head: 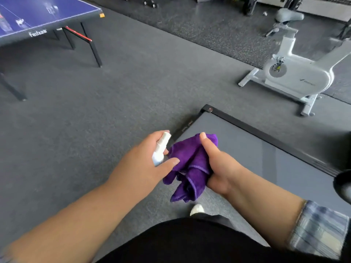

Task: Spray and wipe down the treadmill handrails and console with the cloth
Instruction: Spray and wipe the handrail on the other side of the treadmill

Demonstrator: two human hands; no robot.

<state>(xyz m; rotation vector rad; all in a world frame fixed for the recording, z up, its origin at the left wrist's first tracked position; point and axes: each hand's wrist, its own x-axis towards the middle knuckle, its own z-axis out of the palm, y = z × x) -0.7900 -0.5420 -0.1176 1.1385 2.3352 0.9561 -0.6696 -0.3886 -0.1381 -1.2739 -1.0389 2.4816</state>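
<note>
From the head camera, looking down: the left hand is wrapped around a small white spray bottle, fingers curled behind it and thumb stretched forward so that its tip touches the purple cloth. The right hand grips that cloth in a bunched fistful, thumb lying up along the top fold, and the loose ends hang down below the palm. Bottle and cloth sit just beside each other, nozzle end up and tilted toward the fabric, so this reads as the loading step: wetting the cloth, or getting set to, before any wiping. I can't tell whether spray is coming out. The cloth looks thick and plush, deep purple with a stitched hem, crumpled rather than folded flat; no damp patch is visible on it. Below the hands lies the treadmill deck, grey belt with a dark frame, flat on the grey floor. A dark rounded shape at the right edge may be part of the machine, too blurred to tell. No handrail or console plainly shows, so the next move calls for turning up toward them with the cloth. Off to the sides, a white exercise bike and a blue table-tennis table.
</note>
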